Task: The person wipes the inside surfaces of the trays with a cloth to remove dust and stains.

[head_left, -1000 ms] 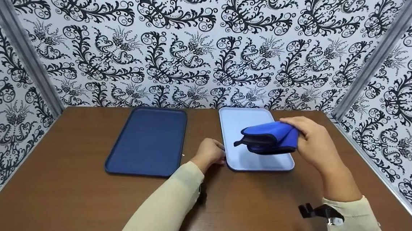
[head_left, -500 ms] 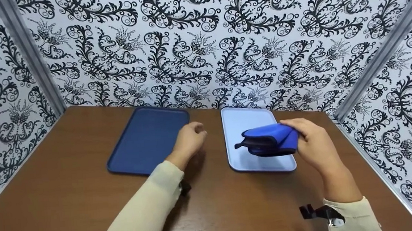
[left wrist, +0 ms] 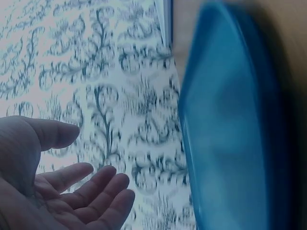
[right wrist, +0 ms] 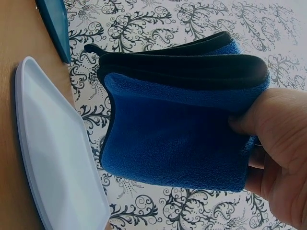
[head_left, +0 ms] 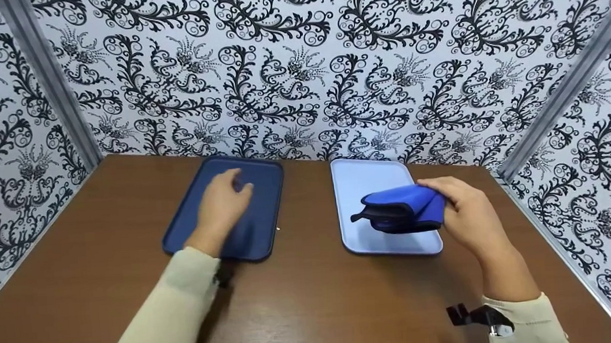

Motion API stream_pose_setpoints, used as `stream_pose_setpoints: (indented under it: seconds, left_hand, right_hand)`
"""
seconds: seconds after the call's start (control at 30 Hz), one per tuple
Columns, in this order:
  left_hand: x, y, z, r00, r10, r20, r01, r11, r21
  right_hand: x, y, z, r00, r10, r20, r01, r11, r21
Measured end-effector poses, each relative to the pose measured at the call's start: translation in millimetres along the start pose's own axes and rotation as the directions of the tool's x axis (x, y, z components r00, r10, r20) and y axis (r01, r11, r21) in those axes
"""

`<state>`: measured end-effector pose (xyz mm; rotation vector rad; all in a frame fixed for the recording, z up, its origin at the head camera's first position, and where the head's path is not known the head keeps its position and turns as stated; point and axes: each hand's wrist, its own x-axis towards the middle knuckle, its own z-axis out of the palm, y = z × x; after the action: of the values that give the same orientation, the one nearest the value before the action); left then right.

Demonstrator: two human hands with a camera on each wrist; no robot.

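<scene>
A folded blue cloth (right wrist: pixel 177 134) with black edging and a small black loop hangs in the right hand (head_left: pixel 470 214), pinched between thumb and fingers. In the head view that cloth (head_left: pixel 405 207) is over the front part of the light blue tray (head_left: pixel 370 175). The left hand (head_left: pixel 224 204) is over the dark blue tray (head_left: pixel 256 234), its fingers relaxed and apart. In the left wrist view the palm of the left hand (left wrist: pixel 72 187) shows with nothing in it, and the tray (left wrist: pixel 230 134) stands to its right, blurred.
Both trays lie on a brown wooden table (head_left: pixel 314 300), with a strip of bare wood between them. A patterned wall (head_left: pixel 299 75) rises right behind the table's far edge, and side walls with grey metal posts (head_left: pixel 54 81) flank it.
The left hand has moved from the light tray's left edge leftward, to over the dark tray. The right hand keeps holding the cloth in nearly the same place.
</scene>
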<state>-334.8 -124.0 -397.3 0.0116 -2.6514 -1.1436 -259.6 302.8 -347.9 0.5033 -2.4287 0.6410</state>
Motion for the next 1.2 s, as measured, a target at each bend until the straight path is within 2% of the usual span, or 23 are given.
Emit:
stream_pose_setpoints:
  seconds: [0.13,0.3,0.47,0.63,0.73,0.87,0.93,1.03,1.2]
  left_hand:
    - [2.0,-17.8,-16.7,0.999,-0.039,-0.022,0.04,0.999,0.036]
    - [2.6,-35.9,-30.7,0.997,-0.065,-0.04,0.068,0.993,0.101]
    - [4.5,-49.1,-37.2,0.996,-0.086,-0.023,0.089,0.976,0.201]
    - [6.5,-63.5,-40.9,0.99,-0.138,0.013,0.132,0.967,0.218]
    - [6.6,-74.7,-45.2,0.975,-0.203,0.086,0.177,0.954,0.243]
    - [6.9,-88.2,-53.5,0.939,-0.277,0.205,0.216,0.936,0.277]
    - [7.2,-94.3,-58.1,0.925,-0.298,0.235,0.227,0.931,0.285]
    - [6.8,-100.8,-66.1,0.915,-0.316,0.251,0.243,0.928,0.283]
    - [6.4,-112.0,-78.3,0.913,-0.294,0.282,0.232,0.945,0.231]
  right_hand:
    - [-0.5,0,1,1.0,-0.003,-0.003,0.003,1.0,-0.001]
    - [-1.1,0,2,1.0,-0.006,-0.002,0.006,1.0,-0.003]
    - [-0.7,-1,3,1.0,0.001,0.002,-0.001,1.0,-0.003]
    - [-0.5,0,6,1.0,0.009,0.025,-0.009,1.0,-0.003]
    - [-0.6,1,8,0.999,0.004,0.039,-0.004,1.0,-0.012]
    - [-0.8,1,9,0.999,-0.008,0.033,0.008,1.0,-0.019]
    - [-0.7,1,9,1.0,-0.015,0.027,0.015,1.0,-0.019]
    - [-0.3,-1,8,0.999,-0.02,0.027,0.02,1.0,-0.02]
    - [-0.2,-2,6,0.999,-0.011,0.036,0.012,1.0,-0.017]
